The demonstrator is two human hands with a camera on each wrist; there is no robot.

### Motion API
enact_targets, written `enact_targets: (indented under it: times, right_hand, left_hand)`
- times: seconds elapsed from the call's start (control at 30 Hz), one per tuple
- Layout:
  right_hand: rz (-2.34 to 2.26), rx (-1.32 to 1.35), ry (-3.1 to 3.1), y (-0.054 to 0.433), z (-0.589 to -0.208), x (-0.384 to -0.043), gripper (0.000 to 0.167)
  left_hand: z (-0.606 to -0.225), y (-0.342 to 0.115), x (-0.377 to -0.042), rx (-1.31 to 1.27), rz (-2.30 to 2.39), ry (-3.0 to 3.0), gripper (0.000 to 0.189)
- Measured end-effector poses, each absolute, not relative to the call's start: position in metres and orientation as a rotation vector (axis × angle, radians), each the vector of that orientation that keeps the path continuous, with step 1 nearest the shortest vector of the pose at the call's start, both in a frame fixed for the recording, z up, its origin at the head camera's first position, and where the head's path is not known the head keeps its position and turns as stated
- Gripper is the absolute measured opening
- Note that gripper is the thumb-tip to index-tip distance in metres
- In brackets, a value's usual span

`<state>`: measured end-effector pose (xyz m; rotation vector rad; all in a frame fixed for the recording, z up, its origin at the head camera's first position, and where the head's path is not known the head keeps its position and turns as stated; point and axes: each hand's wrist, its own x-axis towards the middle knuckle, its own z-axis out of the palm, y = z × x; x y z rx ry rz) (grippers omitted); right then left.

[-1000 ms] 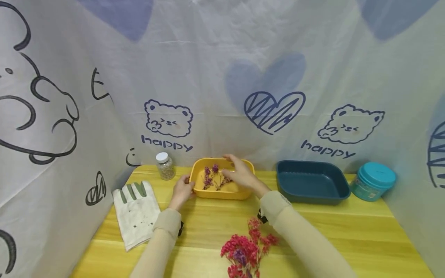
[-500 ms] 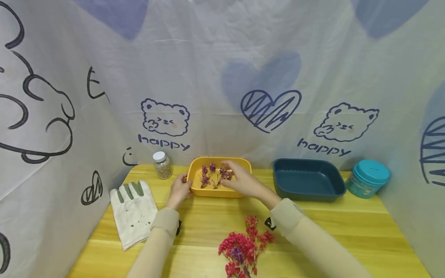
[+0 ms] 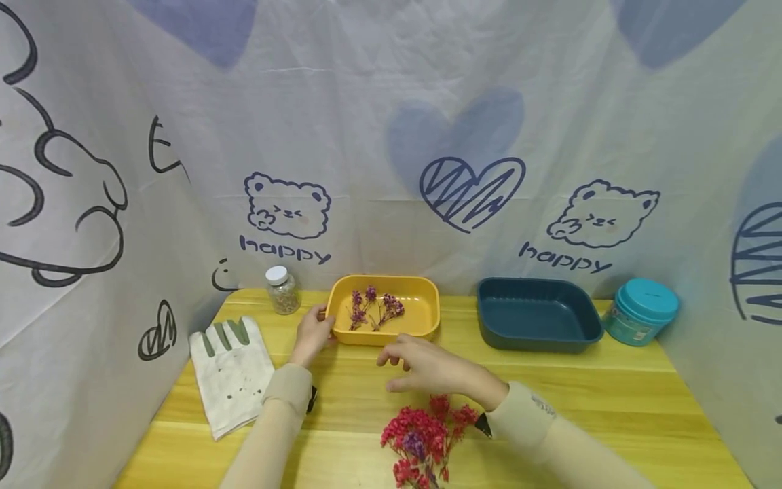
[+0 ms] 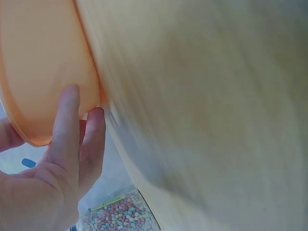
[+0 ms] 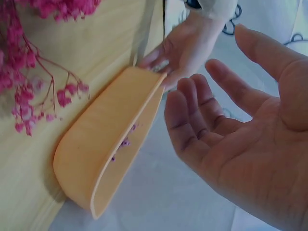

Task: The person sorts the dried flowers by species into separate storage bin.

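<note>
A yellow rectangular tub (image 3: 385, 337) holds small sprigs of dried purple flowers (image 3: 394, 307). My left hand (image 3: 313, 334) grips the tub's left end; in the left wrist view its fingers (image 4: 67, 120) lie along the outer wall and one digit reaches the rim. My right hand (image 3: 430, 367) hovers in front of the tub with its fingers loosely bent and nothing in them. Below it, a bunch of red-pink dried flowers (image 3: 418, 431) with a purple cluster lies on the table. The right wrist view shows the tub (image 5: 103, 130) side-on, apart from the right hand (image 5: 240, 125).
A dark blue tub (image 3: 537, 316) stands right of the yellow one, beside a turquoise lidded jar (image 3: 641, 312). A white-capped jar of small coloured pebbles (image 3: 283, 292) and a white cloth with green stripes (image 3: 235, 377) are at the left. A printed curtain hangs behind the table.
My right hand has come out of the yellow tub and drawn back towards the front, leaving the purple sprigs inside. My left hand keeps its hold on the tub.
</note>
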<state>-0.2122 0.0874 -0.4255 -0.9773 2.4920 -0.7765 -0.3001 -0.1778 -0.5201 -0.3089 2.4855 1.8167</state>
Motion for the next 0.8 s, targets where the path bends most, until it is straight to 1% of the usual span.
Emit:
enact_targets:
  times: [0.4,0.47,0.57,0.8]
  right_hand:
    - [-0.354,-1.083,2.605,0.081,-0.44,-0.165,0.027]
    - [-0.289,-1.092,2.616,0.081,-0.444,-0.159,0.023]
    - [-0.224,-1.111,2.628,0.081,-0.451,-0.153,0.02]
    - [-0.119,-1.107,2.648,0.08,-0.464,-0.147,0.023]
  left_hand:
    - [-0.52,-0.178,-0.299,-0.319,1.833,2.472,0.046]
    - [-0.52,-0.177,-0.299,-0.324,1.829,2.474,0.047]
    - [-0.52,-0.178,-0.299,-0.323,1.822,2.479,0.047]
    - [-0.521,-0.179,-0.299,-0.309,1.828,2.47,0.048]
